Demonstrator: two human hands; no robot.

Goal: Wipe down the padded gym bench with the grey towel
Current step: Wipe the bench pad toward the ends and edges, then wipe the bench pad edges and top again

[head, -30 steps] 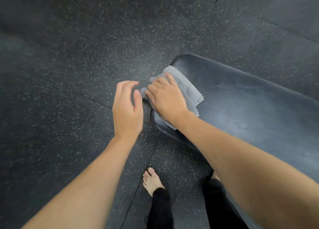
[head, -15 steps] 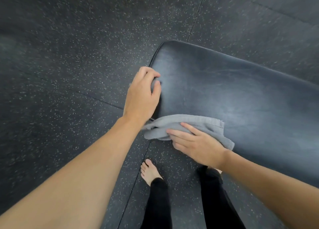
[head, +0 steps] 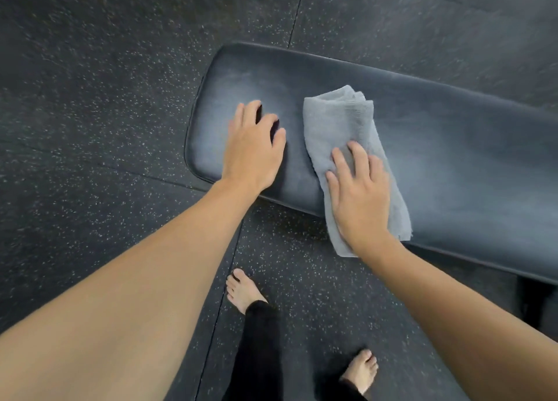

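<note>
The black padded bench point(head: 453, 146) runs from the centre to the right edge, its rounded end at the left. A folded grey towel point(head: 341, 119) lies across the pad, its near end hanging over the front edge. My right hand point(head: 359, 189) lies flat on the towel's near half, fingers spread, pressing it to the pad. My left hand point(head: 253, 150) rests on the bare pad near the rounded end, fingers apart and bent, holding nothing. A hand's width of bare pad separates it from the towel.
Dark speckled rubber floor tiles point(head: 105, 98) surround the bench, with seams running across them. My bare feet point(head: 241, 292) and black trouser legs stand on the floor just in front of the bench. A dark part of the bench frame point(head: 534, 304) shows at the lower right.
My right hand carried the towel from the bench's end corner, along the front edge, onto the top of the pad. My left hand moved from the end edge onto the pad.
</note>
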